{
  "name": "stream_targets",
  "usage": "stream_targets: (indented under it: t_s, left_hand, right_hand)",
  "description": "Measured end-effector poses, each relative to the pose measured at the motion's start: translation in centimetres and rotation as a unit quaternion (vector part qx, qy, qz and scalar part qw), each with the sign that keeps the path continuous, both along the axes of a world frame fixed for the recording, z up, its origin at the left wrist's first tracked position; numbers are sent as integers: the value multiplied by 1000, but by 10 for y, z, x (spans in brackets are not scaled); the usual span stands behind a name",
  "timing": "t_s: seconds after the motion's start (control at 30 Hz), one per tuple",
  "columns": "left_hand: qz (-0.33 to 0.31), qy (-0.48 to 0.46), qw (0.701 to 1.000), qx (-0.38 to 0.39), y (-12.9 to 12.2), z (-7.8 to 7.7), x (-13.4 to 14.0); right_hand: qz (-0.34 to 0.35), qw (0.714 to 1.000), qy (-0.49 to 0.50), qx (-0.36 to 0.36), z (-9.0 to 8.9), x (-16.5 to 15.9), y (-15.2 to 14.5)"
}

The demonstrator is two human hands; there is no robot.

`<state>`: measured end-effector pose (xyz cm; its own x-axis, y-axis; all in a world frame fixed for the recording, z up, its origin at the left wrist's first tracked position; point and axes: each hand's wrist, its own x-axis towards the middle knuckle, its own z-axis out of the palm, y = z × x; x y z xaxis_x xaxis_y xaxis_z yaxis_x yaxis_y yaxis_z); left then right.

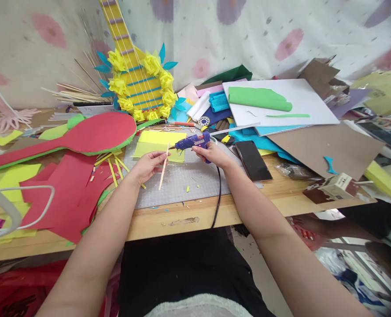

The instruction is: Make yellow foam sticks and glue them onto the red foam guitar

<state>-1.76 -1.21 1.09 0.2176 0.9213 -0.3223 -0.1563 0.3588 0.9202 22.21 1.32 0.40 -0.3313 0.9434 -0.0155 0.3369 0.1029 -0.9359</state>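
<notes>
My left hand point(151, 165) pinches a thin pale wooden stick point(163, 172), held tilted over the cutting mat point(169, 196). In my right hand point(212, 154) is a blue hot glue gun point(192, 141), gripped by its handle, with a glue stick point(238, 128) sticking out behind. The gun's nozzle points left and is close to the upper part of the stick; whether they touch I cannot tell. Beneath lie yellow paper sheets point(159, 137). A black cord point(219, 193) runs from the gun over the table's front edge.
A red guitar-shaped cutout point(99, 132) lies left, near yellow sticks point(112, 171) and red paper point(63, 189). A yellow paper guitar point(139, 83) with flowers stands behind. Rightward are a phone point(253, 160), white board point(314, 105), brown cardboard point(327, 141) and a small carton point(334, 189).
</notes>
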Motion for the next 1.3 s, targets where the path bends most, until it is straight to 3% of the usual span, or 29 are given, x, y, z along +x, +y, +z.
stream_targets:
  t_s: [0.53, 1.0, 1.3]
  left_hand:
    - [-30, 13, 999, 11, -2, -1, 0]
    - [-27, 14, 1000, 4, -3, 2, 1]
    - [-6, -4, 1000, 3, 2, -5, -4]
  right_hand:
    - [-27, 1000, 10, 10, 9, 5, -2]
    - [-11, 1000, 4, 0, 10, 5, -3]
    - [84, 996, 14, -10, 9, 13, -3]
